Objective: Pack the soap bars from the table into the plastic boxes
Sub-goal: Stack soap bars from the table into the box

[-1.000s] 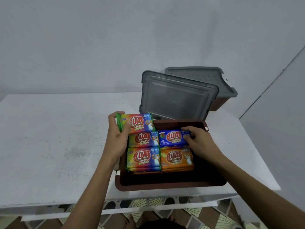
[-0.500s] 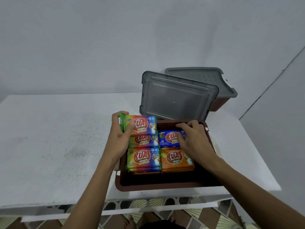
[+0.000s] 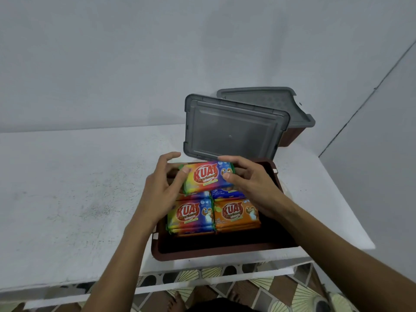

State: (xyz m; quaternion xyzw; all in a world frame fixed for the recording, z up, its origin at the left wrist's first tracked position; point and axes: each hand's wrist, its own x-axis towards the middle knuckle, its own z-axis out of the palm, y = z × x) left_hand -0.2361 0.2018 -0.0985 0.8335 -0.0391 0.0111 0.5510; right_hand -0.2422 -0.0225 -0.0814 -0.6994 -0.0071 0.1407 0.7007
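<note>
While both hands hold it, one rainbow-wrapped soap bar point(image 3: 206, 176) sits level over the far end of the open brown box point(image 3: 225, 253), above the bars already packed. Left hand point(image 3: 161, 192) pinches the bar's left end, thumb on the top face, index finger lifted clear, other fingers partly hidden. Right hand point(image 3: 251, 184) pinches the right end, thumb on top, fingers curled over the far edge. Can't tell if the bar touches the ones beneath.

Inside the box: rainbow stack point(image 3: 191, 216) near-left, orange stack point(image 3: 236, 212) just beside it on the right, blue bar point(image 3: 227, 194) behind the orange, mostly covered by the held bar. Near strip of the box floor is bare.

Box stands at the near edge of the white table point(image 3: 67, 188), toward its right side. Grey lid point(image 3: 234, 134) is propped tilted just behind the box. Second brown box point(image 3: 291, 136) with its grey lid on point(image 3: 265, 100) is at the far right corner. Patterned floor tiles point(image 3: 292, 296) show below the near edge
</note>
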